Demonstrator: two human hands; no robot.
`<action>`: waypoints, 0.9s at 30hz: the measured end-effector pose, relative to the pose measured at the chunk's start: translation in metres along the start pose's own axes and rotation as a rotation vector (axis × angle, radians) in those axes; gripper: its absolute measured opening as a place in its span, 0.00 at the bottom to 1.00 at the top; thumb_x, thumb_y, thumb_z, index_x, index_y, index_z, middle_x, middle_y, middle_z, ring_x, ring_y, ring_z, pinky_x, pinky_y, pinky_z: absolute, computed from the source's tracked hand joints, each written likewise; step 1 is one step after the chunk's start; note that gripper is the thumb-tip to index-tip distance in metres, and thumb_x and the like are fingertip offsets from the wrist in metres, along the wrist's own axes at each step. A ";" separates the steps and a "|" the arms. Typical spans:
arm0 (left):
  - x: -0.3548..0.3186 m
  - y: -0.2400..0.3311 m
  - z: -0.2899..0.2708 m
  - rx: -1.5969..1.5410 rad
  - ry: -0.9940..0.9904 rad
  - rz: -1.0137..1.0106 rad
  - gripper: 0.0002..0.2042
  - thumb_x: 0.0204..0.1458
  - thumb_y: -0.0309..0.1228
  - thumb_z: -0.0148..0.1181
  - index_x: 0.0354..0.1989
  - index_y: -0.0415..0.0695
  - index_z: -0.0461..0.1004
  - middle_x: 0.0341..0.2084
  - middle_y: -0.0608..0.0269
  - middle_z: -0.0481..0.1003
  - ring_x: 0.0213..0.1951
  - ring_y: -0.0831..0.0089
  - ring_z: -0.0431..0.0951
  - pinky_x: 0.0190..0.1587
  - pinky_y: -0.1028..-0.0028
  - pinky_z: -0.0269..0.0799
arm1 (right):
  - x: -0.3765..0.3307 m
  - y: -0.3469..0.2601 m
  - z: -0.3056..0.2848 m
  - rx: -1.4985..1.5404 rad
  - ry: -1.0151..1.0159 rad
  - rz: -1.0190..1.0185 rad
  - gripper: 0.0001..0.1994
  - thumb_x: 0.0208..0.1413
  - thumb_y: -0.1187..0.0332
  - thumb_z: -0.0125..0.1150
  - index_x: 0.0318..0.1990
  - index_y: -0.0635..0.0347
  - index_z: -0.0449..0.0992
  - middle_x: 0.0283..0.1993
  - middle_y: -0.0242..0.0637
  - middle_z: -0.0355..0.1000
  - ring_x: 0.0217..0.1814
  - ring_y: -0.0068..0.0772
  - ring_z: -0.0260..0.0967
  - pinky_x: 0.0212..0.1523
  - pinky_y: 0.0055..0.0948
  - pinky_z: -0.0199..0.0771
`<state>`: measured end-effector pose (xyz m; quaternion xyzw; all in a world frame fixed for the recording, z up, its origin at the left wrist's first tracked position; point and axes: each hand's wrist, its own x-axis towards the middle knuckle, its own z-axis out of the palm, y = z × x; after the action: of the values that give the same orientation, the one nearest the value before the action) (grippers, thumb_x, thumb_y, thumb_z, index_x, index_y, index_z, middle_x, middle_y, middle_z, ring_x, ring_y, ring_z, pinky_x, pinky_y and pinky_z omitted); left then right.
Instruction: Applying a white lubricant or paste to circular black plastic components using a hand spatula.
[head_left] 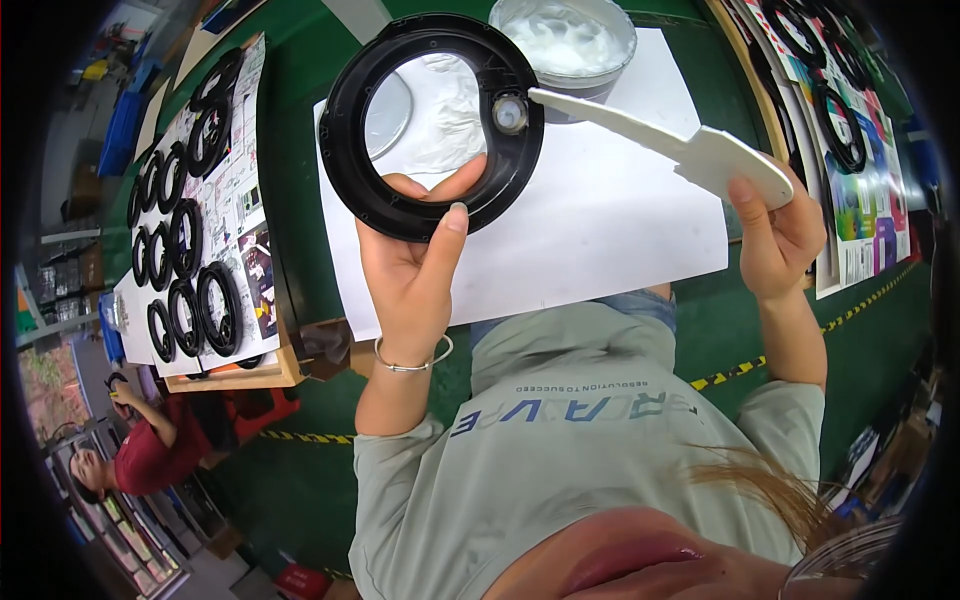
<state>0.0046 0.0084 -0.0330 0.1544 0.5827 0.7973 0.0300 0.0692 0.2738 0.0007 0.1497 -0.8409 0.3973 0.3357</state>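
My left hand (408, 275) pinches the lower edge of a black plastic ring (343, 140), thumb in front and fingers through its opening, holding it up over a white sheet (600, 225). A small round recess (510, 115) on the ring's right side holds something whitish. My right hand (780, 240) grips the wide end of a white spatula (640, 130). Its narrow tip appears at the ring's right rim beside the recess; whether they touch I cannot tell. Behind the ring stands a tub (597, 82) of white paste (560, 42). Through the ring show crumpled white tissue (450, 125) and part of a pale round disc (388, 118).
At left, a wood-edged table (240, 378) carries several similar black rings (185, 238) on printed sheets. More rings (838, 125) lie on sheets at the right. A person in a red shirt (150, 460) is at far left. Yellow-black tape (740, 373) marks the green floor.
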 end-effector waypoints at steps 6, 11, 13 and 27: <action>-0.002 0.000 -0.001 0.034 -0.013 -0.012 0.13 0.50 0.17 0.49 0.40 0.43 0.54 0.42 0.38 0.71 0.32 0.88 0.67 0.32 0.89 0.59 | 0.005 -0.003 0.002 0.025 -0.031 0.014 0.09 0.50 0.78 0.57 0.39 0.74 0.71 0.30 0.42 0.73 0.26 0.24 0.68 0.27 0.17 0.67; 0.000 0.000 -0.002 0.009 0.002 -0.002 0.13 0.50 0.17 0.49 0.40 0.44 0.54 0.42 0.38 0.71 0.35 0.87 0.69 0.33 0.89 0.60 | 0.003 -0.004 -0.001 -0.002 -0.067 0.013 0.10 0.50 0.77 0.57 0.39 0.74 0.71 0.31 0.42 0.73 0.26 0.24 0.68 0.27 0.17 0.66; -0.001 0.001 -0.001 -0.005 0.003 -0.010 0.13 0.50 0.17 0.49 0.40 0.43 0.54 0.42 0.38 0.71 0.36 0.87 0.69 0.33 0.89 0.60 | 0.001 -0.004 -0.002 -0.013 -0.105 0.030 0.10 0.50 0.77 0.58 0.39 0.73 0.71 0.31 0.42 0.73 0.26 0.24 0.68 0.28 0.17 0.66; 0.000 0.000 0.000 0.060 -0.031 0.045 0.13 0.50 0.16 0.49 0.40 0.42 0.55 0.43 0.37 0.70 0.35 0.87 0.69 0.33 0.88 0.61 | 0.018 -0.028 0.002 -0.100 -0.215 -0.128 0.10 0.45 0.83 0.53 0.38 0.70 0.73 0.31 0.44 0.74 0.26 0.30 0.72 0.27 0.19 0.69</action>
<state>0.0044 0.0081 -0.0327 0.1808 0.6020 0.7775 0.0165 0.0694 0.2553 0.0283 0.2280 -0.8794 0.3145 0.2754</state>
